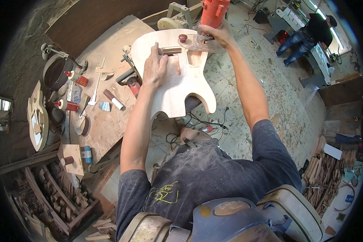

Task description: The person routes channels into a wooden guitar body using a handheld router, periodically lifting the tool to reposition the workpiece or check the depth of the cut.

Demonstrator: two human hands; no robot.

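A pale wooden electric guitar body (171, 94) with routed cavities lies at the edge of the workbench, its two horns pointing toward me. My left hand (154, 69) presses on its top beside the long cavity, with the index finger stretched out. Gripped in my right hand (218, 35) is a red router (214, 14), upright at the body's far right edge. Its clear base with a dark red knob (183, 38) overlaps the wood next to another cavity. The bit is hard to make out.
On the workbench (105, 137) at left lie two red glue bottles (76, 78), calipers (96, 90) and a sanding tube (114, 100). Another guitar body (38, 119) stands far left. Cables (205, 123) cross the dusty floor. A person (310, 36) bends over a machine at far right.
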